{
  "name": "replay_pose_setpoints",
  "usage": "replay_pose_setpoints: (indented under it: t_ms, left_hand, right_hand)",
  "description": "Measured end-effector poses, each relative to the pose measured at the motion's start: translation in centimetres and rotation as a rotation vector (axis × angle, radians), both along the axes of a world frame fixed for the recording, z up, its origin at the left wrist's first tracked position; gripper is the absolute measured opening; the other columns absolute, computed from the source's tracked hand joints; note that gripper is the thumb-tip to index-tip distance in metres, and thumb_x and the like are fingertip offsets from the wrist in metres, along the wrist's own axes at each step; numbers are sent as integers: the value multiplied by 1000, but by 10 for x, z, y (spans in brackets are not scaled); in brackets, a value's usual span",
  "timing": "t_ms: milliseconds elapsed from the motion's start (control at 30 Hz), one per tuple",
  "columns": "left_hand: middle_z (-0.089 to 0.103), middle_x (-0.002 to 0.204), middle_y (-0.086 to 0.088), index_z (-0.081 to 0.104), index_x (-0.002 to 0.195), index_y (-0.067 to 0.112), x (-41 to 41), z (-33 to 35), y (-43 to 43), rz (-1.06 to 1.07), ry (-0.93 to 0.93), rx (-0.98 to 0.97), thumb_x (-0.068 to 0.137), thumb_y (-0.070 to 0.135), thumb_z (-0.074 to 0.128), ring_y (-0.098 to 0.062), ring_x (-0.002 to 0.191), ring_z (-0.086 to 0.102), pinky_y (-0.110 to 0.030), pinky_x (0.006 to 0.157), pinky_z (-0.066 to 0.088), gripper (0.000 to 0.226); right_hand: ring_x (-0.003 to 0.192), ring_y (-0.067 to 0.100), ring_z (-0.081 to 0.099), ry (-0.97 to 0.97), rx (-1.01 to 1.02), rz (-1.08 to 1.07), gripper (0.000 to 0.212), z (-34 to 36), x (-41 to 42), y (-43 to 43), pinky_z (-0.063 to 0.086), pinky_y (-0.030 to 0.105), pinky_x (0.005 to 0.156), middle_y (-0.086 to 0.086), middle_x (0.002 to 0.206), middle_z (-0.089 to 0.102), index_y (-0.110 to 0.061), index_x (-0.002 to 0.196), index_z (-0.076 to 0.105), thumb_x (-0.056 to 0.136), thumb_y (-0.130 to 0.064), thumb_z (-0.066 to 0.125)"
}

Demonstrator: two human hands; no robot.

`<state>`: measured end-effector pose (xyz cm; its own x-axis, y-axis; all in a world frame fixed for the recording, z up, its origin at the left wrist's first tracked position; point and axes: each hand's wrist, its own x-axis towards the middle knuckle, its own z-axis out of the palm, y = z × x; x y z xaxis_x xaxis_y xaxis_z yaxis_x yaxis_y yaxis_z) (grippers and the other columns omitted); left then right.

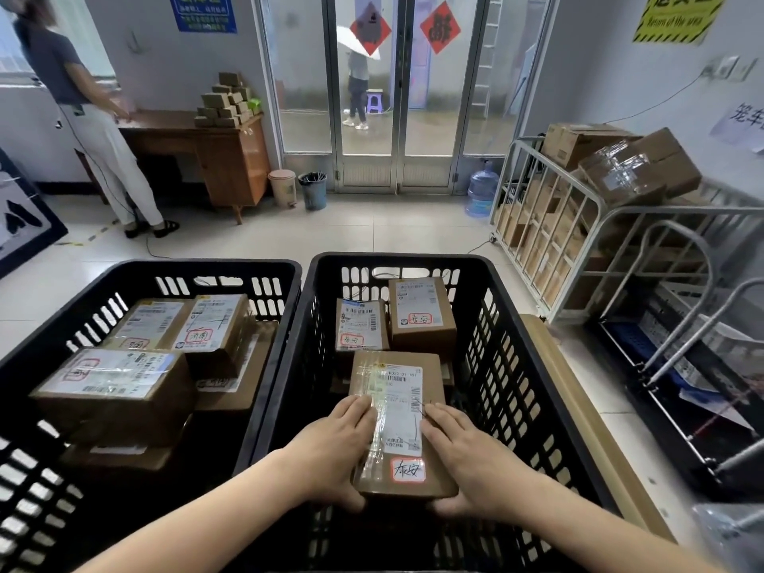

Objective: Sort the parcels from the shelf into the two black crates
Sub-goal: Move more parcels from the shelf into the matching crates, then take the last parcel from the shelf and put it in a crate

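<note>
In the lower centre of the frame a small cardboard parcel (pixel 397 407) was held between both hands, above the near part of the right black crate (pixel 510 366). The left hand (pixel 335 444) was clasped on its left side and the right hand (pixel 467 457) on its right. On each hand the fingers were laid close together across the taped top face, and the thumb was tucked under the near edge. A printed shipping label and a red-framed handwritten sticker were carried on the top face.

The parcel was judged to be light and stiff, since it was held level by fingers and thumbs alone. The glossy tape along its top was judged to be slippery, so the bare cardboard at the side edges and underside was taken as the better place for a hold. Whether the contents were fragile could not be told.

Further in, two labelled boxes (pixel 421 320) were seen near the far wall of the same crate. To the left, the left black crate (pixel 206 265) was seen loaded with several larger parcels (pixel 111 390). Beyond, at the right of the frame, a metal cage trolley (pixel 578 225) was stacked with cartons, and glass doors (pixel 368 97) were seen at the top centre.
</note>
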<state>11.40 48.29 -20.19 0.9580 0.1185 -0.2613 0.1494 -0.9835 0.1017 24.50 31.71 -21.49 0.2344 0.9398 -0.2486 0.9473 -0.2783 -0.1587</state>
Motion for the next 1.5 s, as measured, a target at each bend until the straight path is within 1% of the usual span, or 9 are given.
replay_pose_setpoints:
  t_ms: [67, 133, 233, 367, 633, 1033, 1233, 1333, 1500]
  left_hand:
    - [3, 157, -8, 3, 148, 6, -3, 3, -1, -15, -13, 20, 71, 47, 71, -21, 145, -2, -25, 117, 7, 111]
    - [5, 157, -9, 2, 149, 7, -5, 7, -2, -23, -16, 33, 71, 53, 69, -22, 145, -1, -27, 117, 3, 113]
    - [6, 157, -8, 2, 149, 9, -8, 15, -2, 2, -26, 25, 70, 60, 67, -22, 145, 1, -31, 120, 7, 115]
    - [11, 157, -7, 7, 149, 12, -14, 27, -2, 23, -81, -13, 74, 62, 62, -20, 145, 6, -29, 119, 9, 105]
    - [12, 157, -3, 10, 149, 15, -28, 51, -8, -63, -147, -51, 78, 62, 58, -18, 145, 7, -29, 117, 11, 98]
    - [15, 155, -5, 12, 149, 20, -70, 82, -22, -320, -229, -119, 79, 59, 58, -21, 144, 11, -34, 115, 19, 92]
    - [13, 155, -2, 11, 149, 23, -82, 98, -77, -516, -245, -176, 82, 57, 57, -20, 144, 9, -32, 115, 18, 89]
    - [16, 154, -1, 11, 149, 23, -89, 104, -113, -642, -247, -176, 82, 58, 56, -19, 143, 12, -31, 115, 18, 88]
    - [12, 156, -2, 11, 149, 22, -103, 105, -174, -793, -245, -196, 80, 60, 57, -19, 145, 7, -31, 117, 14, 91]
  right_hand:
    - [145, 17, -5, 10, 6, -14, 97, 5, -2, -1, 9, 34, 120, 0, 157, 0, -18, 148, 6, 77, -55, 59]
    - [145, 16, -4, 19, 1, -33, 98, 13, -4, -3, 6, 32, 119, 0, 158, -1, -20, 149, 5, 77, -55, 62]
    - [145, 17, -1, 11, -2, -77, 97, 26, -11, -8, 4, 32, 118, 2, 158, 1, -21, 149, 6, 78, -56, 62]
    - [145, 17, 5, 1, 37, -179, 90, 42, -23, -19, 5, 31, 117, 1, 158, 7, -20, 149, 12, 81, -55, 59]
    - [144, 14, 10, -10, 148, -440, 87, 66, -62, -46, 13, 31, 119, 0, 157, 13, -19, 149, 17, 81, -57, 58]
    - [142, 14, 15, -168, 239, -808, 82, 106, -176, -97, 17, 29, 117, 0, 155, 19, -20, 147, 23, 82, -57, 55]
    - [143, 14, 11, -206, 195, -997, 80, 120, -235, -144, 13, 27, 115, -2, 156, 13, -22, 148, 20, 84, -55, 54]
    - [144, 15, 10, -207, 185, -1112, 82, 124, -265, -174, 14, 31, 116, -2, 156, 11, -23, 148, 18, 83, -56, 54]
    - [144, 13, 6, -218, 184, -1283, 82, 129, -321, -222, 15, 32, 117, -4, 157, 7, -24, 149, 15, 84, -56, 54]
